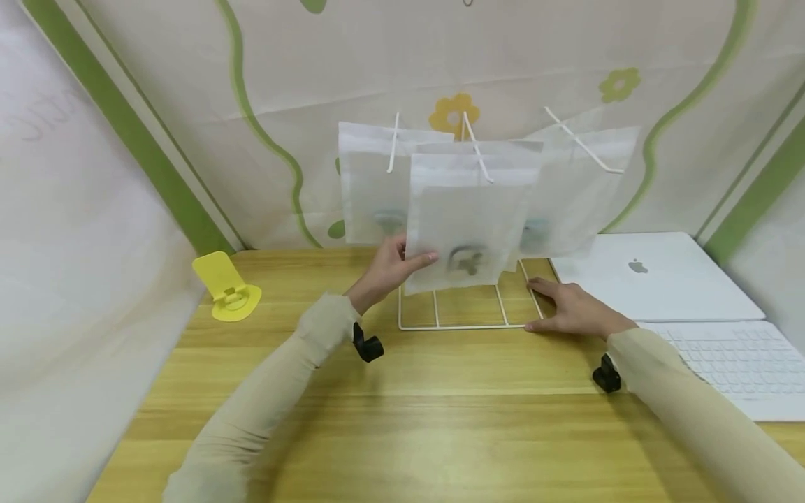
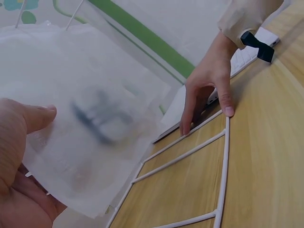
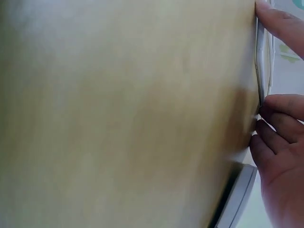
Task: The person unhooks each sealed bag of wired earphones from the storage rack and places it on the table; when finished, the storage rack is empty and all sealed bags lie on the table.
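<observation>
A white wire rack [image 1: 459, 327] stands on the table, with several frosted zip bags hanging from its prongs. My left hand [image 1: 391, 269] holds the front frosted bag [image 1: 472, 216] by its left edge, thumb on the front face and fingers behind. A dark shape shows blurred through that bag. Behind it hang a left bag [image 1: 371, 181] and a right bag [image 1: 566, 195], both partly hidden. My right hand [image 1: 575, 307] rests on the right front corner of the rack's base; in the left wrist view its thumb and fingers touch separate wires.
A yellow folding phone stand [image 1: 229, 288] sits at the left. To the right lie a white laptop [image 1: 679, 279] with an apple logo and a white keyboard [image 1: 742, 363], near my right forearm. A patterned cloth [image 1: 283, 70] hangs behind the rack.
</observation>
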`<action>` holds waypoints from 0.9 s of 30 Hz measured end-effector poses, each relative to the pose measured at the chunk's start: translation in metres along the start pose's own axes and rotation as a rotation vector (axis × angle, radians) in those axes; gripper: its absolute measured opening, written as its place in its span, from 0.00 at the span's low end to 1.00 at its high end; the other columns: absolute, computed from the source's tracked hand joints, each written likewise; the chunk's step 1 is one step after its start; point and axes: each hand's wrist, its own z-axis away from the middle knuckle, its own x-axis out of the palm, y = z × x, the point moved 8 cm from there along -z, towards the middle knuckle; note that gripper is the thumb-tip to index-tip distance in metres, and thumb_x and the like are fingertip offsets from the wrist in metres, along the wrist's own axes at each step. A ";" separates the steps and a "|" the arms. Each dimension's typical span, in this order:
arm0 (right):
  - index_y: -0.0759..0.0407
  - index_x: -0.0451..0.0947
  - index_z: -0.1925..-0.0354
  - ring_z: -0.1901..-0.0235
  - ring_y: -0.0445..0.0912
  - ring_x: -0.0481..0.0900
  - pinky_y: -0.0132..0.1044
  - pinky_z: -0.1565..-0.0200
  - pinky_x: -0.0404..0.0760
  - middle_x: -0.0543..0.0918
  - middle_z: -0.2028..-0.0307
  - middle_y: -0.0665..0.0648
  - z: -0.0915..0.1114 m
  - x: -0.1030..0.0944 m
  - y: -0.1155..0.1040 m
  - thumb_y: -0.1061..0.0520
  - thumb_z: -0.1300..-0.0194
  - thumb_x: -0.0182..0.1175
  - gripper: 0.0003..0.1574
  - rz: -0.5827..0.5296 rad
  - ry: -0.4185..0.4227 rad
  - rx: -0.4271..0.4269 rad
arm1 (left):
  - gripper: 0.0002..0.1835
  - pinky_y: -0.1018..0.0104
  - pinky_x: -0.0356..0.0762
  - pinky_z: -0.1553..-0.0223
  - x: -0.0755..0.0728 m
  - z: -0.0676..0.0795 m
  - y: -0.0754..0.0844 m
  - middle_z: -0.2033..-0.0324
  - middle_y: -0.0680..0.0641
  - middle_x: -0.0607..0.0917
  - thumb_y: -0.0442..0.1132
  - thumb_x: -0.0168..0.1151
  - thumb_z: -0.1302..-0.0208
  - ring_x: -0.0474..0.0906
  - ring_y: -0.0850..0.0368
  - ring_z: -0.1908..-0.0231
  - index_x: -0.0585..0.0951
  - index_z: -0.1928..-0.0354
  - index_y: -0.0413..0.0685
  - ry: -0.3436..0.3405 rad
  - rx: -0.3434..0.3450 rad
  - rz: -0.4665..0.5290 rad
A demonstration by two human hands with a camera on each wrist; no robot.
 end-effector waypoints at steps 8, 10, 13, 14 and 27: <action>0.66 0.63 0.33 0.43 0.66 0.75 0.59 0.42 0.72 0.74 0.39 0.70 -0.004 -0.003 -0.001 0.28 0.51 0.67 0.61 -0.002 0.018 -0.010 | 0.18 0.58 0.80 0.51 0.002 0.016 0.005 0.49 0.37 0.80 0.36 0.57 0.31 0.79 0.50 0.52 0.72 0.42 0.37 0.000 0.060 0.048; 0.66 0.63 0.33 0.44 0.67 0.75 0.60 0.43 0.72 0.74 0.39 0.70 -0.004 -0.003 -0.002 0.28 0.50 0.68 0.61 -0.004 0.017 -0.003 | 0.17 0.59 0.81 0.52 0.005 0.018 0.008 0.50 0.36 0.80 0.35 0.56 0.30 0.79 0.50 0.52 0.73 0.42 0.37 -0.005 0.101 0.044; 0.66 0.64 0.33 0.44 0.68 0.75 0.61 0.43 0.72 0.74 0.39 0.71 -0.003 -0.003 -0.004 0.29 0.50 0.68 0.60 -0.012 0.016 0.007 | 0.17 0.58 0.82 0.54 0.008 0.023 0.012 0.50 0.37 0.79 0.35 0.56 0.30 0.79 0.50 0.53 0.72 0.42 0.38 -0.004 0.136 0.036; 0.66 0.64 0.33 0.44 0.68 0.75 0.61 0.43 0.72 0.74 0.39 0.71 -0.003 -0.003 -0.004 0.29 0.50 0.68 0.59 -0.016 0.017 0.008 | 0.17 0.58 0.82 0.54 0.009 0.026 0.013 0.50 0.37 0.79 0.35 0.56 0.30 0.80 0.49 0.52 0.72 0.42 0.38 -0.001 0.140 0.033; 0.55 0.67 0.35 0.54 0.55 0.81 0.52 0.50 0.77 0.83 0.52 0.61 0.002 -0.003 -0.005 0.35 0.51 0.72 0.51 -0.061 0.047 -0.032 | 0.16 0.56 0.83 0.55 0.030 0.068 0.038 0.49 0.37 0.81 0.34 0.55 0.30 0.81 0.47 0.51 0.74 0.42 0.39 0.034 0.213 0.060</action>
